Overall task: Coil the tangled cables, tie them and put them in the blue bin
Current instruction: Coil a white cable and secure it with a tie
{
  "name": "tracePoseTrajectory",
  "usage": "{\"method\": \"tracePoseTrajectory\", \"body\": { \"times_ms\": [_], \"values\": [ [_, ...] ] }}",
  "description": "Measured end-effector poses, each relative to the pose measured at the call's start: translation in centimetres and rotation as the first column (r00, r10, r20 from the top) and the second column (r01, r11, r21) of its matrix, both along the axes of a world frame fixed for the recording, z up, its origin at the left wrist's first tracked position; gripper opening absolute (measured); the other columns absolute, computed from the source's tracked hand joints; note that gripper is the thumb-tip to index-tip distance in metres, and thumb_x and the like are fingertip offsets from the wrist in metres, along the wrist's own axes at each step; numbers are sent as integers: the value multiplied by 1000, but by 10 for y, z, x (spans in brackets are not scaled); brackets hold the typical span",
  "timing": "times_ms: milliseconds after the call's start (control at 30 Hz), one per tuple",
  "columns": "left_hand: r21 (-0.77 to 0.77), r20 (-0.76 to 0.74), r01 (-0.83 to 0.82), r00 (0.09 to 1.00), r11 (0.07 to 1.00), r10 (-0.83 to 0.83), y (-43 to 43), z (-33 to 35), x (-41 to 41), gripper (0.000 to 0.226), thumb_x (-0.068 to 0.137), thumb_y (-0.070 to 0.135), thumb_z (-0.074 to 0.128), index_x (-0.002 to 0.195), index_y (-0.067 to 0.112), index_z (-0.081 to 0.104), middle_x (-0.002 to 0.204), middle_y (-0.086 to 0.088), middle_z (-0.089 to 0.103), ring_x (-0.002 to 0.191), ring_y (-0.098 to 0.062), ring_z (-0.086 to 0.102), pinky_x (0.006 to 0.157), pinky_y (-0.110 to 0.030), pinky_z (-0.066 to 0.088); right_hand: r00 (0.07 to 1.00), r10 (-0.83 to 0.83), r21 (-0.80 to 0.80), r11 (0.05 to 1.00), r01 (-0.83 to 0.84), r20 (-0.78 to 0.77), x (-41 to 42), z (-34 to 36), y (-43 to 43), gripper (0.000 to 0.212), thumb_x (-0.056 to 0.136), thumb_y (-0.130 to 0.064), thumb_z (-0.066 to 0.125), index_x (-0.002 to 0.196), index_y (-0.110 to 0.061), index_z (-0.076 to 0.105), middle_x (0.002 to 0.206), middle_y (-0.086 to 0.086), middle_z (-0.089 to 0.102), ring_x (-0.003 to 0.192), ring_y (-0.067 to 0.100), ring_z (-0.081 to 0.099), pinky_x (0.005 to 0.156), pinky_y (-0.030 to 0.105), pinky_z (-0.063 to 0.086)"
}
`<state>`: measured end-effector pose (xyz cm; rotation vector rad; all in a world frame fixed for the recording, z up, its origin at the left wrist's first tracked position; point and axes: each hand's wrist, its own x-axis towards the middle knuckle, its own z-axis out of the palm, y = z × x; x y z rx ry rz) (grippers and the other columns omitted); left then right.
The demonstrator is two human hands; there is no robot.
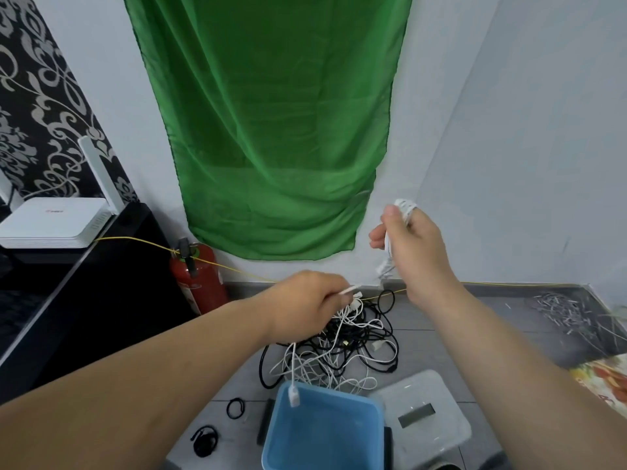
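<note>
My right hand [412, 247] is raised and closed around a white cable [390, 247] partly wound into loops over my fingers. My left hand [305, 301] pinches the same cable's lower run; its white connector end [293, 395] hangs over the blue bin [322, 432]. The tangled pile of black and white cables [342, 347] lies on the grey floor just beyond the bin. The bin's interior appears empty. A clear lid [427, 415] lies beside it, on its right.

The bin [325, 432] is cut off at 6 o'clock; the grey heap [559, 310] at 3 o'clock is too blurred to identify.
</note>
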<state>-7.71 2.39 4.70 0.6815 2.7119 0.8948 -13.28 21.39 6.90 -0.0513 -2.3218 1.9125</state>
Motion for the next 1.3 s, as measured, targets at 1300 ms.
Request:
{"method": "tracePoseTrajectory", "body": {
  "times_ms": [1300],
  "values": [
    [52,-319,-44,946,998,58,13,21,4,21,94,37,62,91,19,71,82,2,67,77,-19,60,71,-34,49,966,171,76,979,-189,196,13,0,-1,45,101,-48,57,91,-5,64,69,6,71,61,18,66,66,34,52]
  ]
}}
